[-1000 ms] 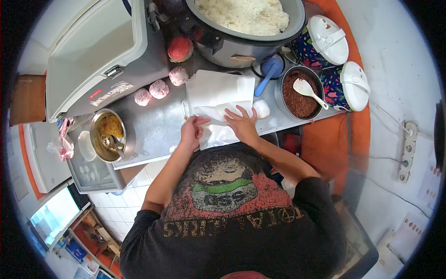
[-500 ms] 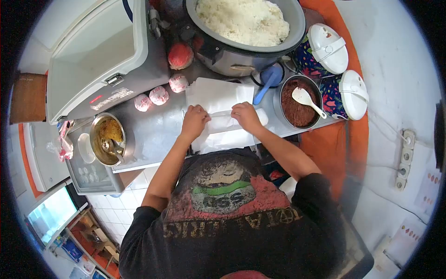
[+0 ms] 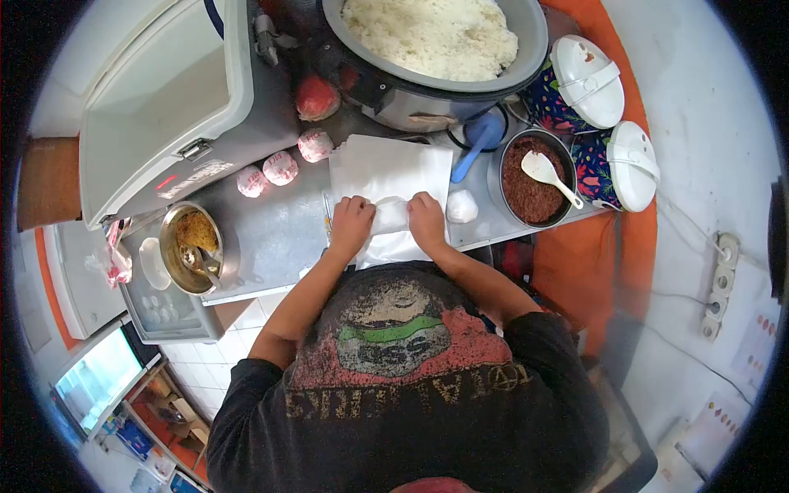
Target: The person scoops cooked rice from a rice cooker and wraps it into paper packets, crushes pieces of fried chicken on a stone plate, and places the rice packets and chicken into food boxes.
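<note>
- Our left hand [image 3: 352,223] is curling its fingers in and pinching one end of a white paper bundle [image 3: 391,215].
- Our right hand [image 3: 426,222] is doing pretty much the same at the other end, though we're not really seeing either thumb.
- That bundle's lying between our hands, over the white sheets [image 3: 390,167] on the metal counter [image 3: 267,251].
- Another white wrapped lump [image 3: 462,206] is sitting just right of us, between our right hand and the brown-food pot [image 3: 496,182].
</note>
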{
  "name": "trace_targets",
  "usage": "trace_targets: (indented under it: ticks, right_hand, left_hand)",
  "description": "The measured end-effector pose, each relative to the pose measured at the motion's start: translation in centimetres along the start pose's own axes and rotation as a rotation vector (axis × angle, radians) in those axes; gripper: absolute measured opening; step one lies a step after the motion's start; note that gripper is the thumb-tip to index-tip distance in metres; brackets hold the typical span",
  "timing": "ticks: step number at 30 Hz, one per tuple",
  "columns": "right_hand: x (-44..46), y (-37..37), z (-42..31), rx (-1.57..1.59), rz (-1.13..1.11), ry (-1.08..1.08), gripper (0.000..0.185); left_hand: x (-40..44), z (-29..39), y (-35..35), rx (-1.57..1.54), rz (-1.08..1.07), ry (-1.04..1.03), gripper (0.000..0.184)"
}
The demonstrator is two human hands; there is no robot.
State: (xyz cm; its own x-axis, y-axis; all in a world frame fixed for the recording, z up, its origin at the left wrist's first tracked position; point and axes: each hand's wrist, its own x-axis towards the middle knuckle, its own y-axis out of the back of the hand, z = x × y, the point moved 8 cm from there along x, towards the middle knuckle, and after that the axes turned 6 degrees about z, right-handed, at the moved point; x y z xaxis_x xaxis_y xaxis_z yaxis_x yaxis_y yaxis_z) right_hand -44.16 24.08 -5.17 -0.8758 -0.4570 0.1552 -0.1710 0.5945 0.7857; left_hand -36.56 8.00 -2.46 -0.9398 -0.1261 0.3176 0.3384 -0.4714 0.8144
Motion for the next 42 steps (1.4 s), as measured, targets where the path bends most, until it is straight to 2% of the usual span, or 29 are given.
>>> trace_targets:
  ticks: [2, 5, 9, 11, 12, 13, 14, 15, 16, 17, 18, 19, 21, 22, 24, 25, 27, 28, 30, 31, 33, 34, 35, 37, 38, 39, 40, 41, 42]
  right_hand:
    - [-1.0, 0.9, -0.4, 0.023, 0.057, 0.169, 0.016]
    - [-2.0, 4.7, -3.5, -0.085, 0.040, 0.281, 0.025]
    - [-3.0, 4.7, -2.8, -0.132, 0.008, 0.304, 0.035]
    - [-2.2, 1.5, 0.7, -0.085, -0.251, 0.107, 0.037]
    - [-1.5, 1.3, 0.7, -0.086, -0.249, 0.108, 0.037]
    - [-0.8, 0.7, 1.3, -0.050, -0.281, 0.016, 0.035]
    - [0.0, 0.2, 1.7, -0.013, -0.309, -0.074, 0.033]
    - [0.8, -0.1, 1.2, -0.014, -0.304, -0.070, 0.033]
    - [1.8, 0.0, 1.2, 0.025, -0.208, -0.149, 0.026]
    - [2.4, 0.3, 1.0, 0.065, -0.112, -0.227, 0.020]
    - [3.1, 0.7, 0.3, -0.014, -0.113, -0.228, 0.014]
    - [3.7, 1.1, -0.5, -0.093, -0.115, -0.228, 0.009]
    - [5.2, 0.4, -2.4, -0.333, -0.189, 0.093, 0.013]
    - [5.4, -0.3, -1.6, -0.334, -0.182, 0.092, 0.013]
    - [3.6, -4.4, 3.0, -0.221, -0.503, -0.257, 0.016]
    - [3.3, -4.7, 3.2, -0.220, -0.502, -0.258, 0.016]
    - [2.6, -3.5, 2.0, -0.193, -0.553, -0.440, 0.030]
    - [2.7, -2.7, 0.0, -0.192, -0.556, -0.439, 0.030]
    - [2.3, -0.3, -2.5, -0.080, -0.302, -0.664, 0.048]
    - [1.4, -0.8, -3.1, -0.079, -0.303, -0.665, 0.048]
    - [0.9, -0.8, -5.4, -0.278, -0.158, -0.382, 0.065]
    - [0.0, -1.3, -5.5, -0.224, -0.006, -0.344, 0.066]
    - [-0.1, -1.7, -5.0, -0.221, -0.003, -0.341, 0.066]
    - [-0.7, -2.0, -4.6, 0.204, 0.048, -0.245, 0.063]
    - [-0.3, -1.0, -5.2, 0.254, 0.050, -0.206, 0.062]
    - [0.2, 0.6, -6.0, 0.255, 0.052, -0.207, 0.062]
    - [0.4, 1.8, -6.4, 0.341, -0.016, -0.315, 0.065]
    - [0.0, 2.0, -6.2, 0.425, -0.085, -0.428, 0.068]
    - [-0.4, 2.2, -5.9, 0.423, -0.081, -0.437, 0.068]
  left_hand:
    - [-1.1, -0.1, -0.6, 0.111, -0.133, -0.029, 0.029]
    - [-1.4, 1.8, 1.9, 0.076, -0.205, -0.035, 0.032]
    - [-2.6, 1.3, 1.0, 0.172, -0.208, -0.115, 0.035]
    - [-2.0, -0.6, -0.3, 0.099, -0.299, -0.072, 0.033]
    - [-1.5, -1.5, -0.8, 0.062, -0.329, -0.051, 0.032]
    - [-0.9, -2.1, -1.1, 0.064, -0.326, -0.054, 0.032]
    - [-0.4, -3.0, -1.7, -0.015, -0.421, 0.037, 0.030]
    - [-0.2, -3.4, -2.1, -0.094, -0.515, 0.131, 0.027]
    - [0.4, -3.1, -2.0, -0.092, -0.511, 0.127, 0.027]
    - [1.2, -2.8, -1.8, 0.010, -0.529, 0.174, 0.023]
    - [1.7, -2.6, -1.9, 0.113, -0.544, 0.223, 0.018]
    - [2.0, -1.8, -2.0, 0.116, -0.537, 0.220, 0.018]
    - [2.8, -0.6, -0.1, 0.223, -0.233, 0.210, 0.008]
    - [2.7, 0.2, 0.2, 0.283, -0.193, 0.148, 0.006]
    - [1.3, 0.4, 0.1, 0.258, -0.201, 0.086, 0.008]
    - [0.6, 0.7, -0.1, 0.232, -0.208, 0.032, 0.011]
    - [-1.1, 1.0, -0.9, 0.241, -0.185, -0.035, 0.015]
    - [-1.9, 1.6, -1.0, 0.249, -0.163, -0.101, 0.020]
    - [-2.7, 1.9, -0.8, 0.272, -0.203, -0.077, 0.024]
    - [-3.0, 2.1, -0.9, 0.296, -0.238, -0.059, 0.028]
    - [-3.5, 2.1, -0.5, 0.266, -0.210, 0.002, 0.029]
    - [-3.6, 1.8, -0.1, 0.235, -0.180, 0.063, 0.030]
    - [-3.4, 1.8, 0.3, 0.239, -0.176, 0.062, 0.030]
    - [-3.9, 1.6, 0.7, 0.050, -0.234, 0.151, 0.035]
    - [-3.7, 1.5, 0.9, 0.050, -0.235, 0.149, 0.035]
    - [-3.5, 1.1, 0.8, -0.116, -0.257, 0.217, 0.036]
    - [-3.2, 0.8, 0.7, -0.283, -0.279, 0.284, 0.038]
    - [-2.9, 1.2, 0.9, -0.286, -0.285, 0.281, 0.038]
    - [-2.6, 1.5, 1.0, -0.447, -0.288, 0.349, 0.040]
